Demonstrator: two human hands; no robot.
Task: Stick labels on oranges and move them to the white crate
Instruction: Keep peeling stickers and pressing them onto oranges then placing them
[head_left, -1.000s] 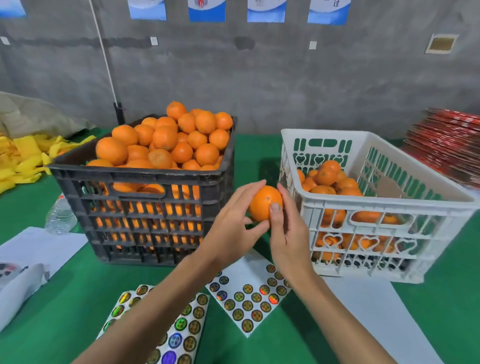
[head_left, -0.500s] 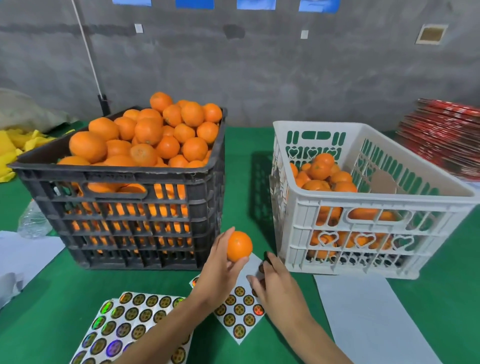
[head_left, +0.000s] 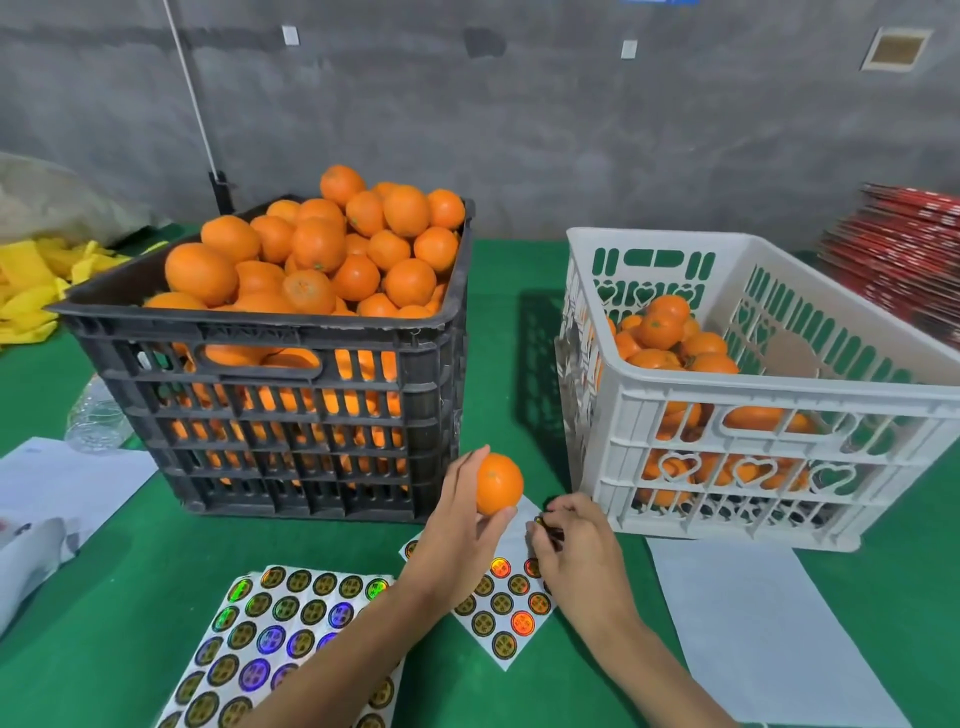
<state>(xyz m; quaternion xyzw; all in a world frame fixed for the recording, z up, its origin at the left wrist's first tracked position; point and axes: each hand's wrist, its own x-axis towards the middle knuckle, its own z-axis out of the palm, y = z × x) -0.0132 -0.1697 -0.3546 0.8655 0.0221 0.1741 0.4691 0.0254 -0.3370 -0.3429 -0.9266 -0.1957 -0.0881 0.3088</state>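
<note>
The step in hand looked to be peeling a label off the small sheet (head_left: 506, 605) so it could go onto the orange (head_left: 497, 483). To do that well, the right hand (head_left: 574, 551) would want to lift the sticker by its edge only, keeping the sticky face off the fingers, while the left hand (head_left: 460, 535) turned a smooth, bare patch of peel toward it and kept the fruit steady for a firm press.

The left grip was curled around the orange, thumb under it and fingers behind, holding it up just in front of the black crate (head_left: 291, 410), at that crate's near right corner. The right grip was closed to a pinch on a label (head_left: 545, 524) at the far corner of the small sheet, also just in front of the black crate; whether the label was fully free of the backing could not be told.

The orange was round, bright and evenly coloured, with a faint stem mark facing up and no label visible on it. The white crate (head_left: 779, 395), right of the black crate, was partly filled.
</note>
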